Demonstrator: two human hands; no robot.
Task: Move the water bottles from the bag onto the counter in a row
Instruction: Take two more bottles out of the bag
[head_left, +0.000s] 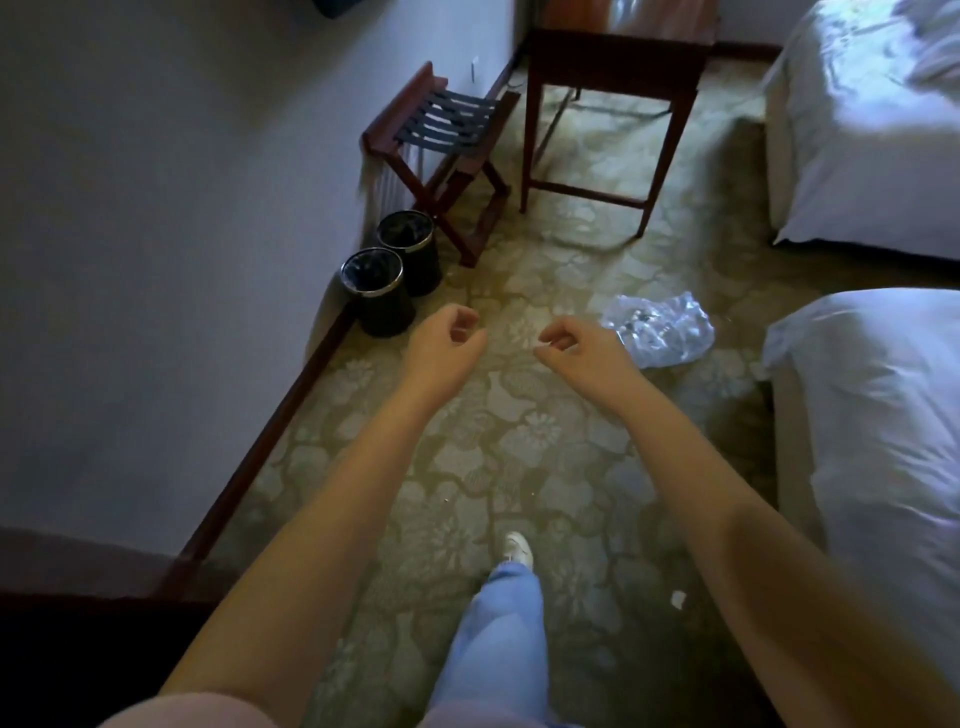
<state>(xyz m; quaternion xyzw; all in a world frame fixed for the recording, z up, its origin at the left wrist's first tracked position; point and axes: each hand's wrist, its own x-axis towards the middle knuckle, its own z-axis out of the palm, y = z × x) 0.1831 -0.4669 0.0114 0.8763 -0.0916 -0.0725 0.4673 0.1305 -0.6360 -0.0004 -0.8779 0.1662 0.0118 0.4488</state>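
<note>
Both forearms reach out, left hand (445, 340) and right hand (584, 348) loosely curled, empty, bag (658, 335) just beyond the right.

Patterned carpet (519, 457) under clear plastic bag (657, 330), two black bins (382, 291), luggage rack (447, 156), wooden table (613, 73).

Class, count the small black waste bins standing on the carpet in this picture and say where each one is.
2. One small black round waste bin stands against the wall's skirting; the second is just behind it, beside the folding wooden luggage rack. Others may be out of view.
</note>
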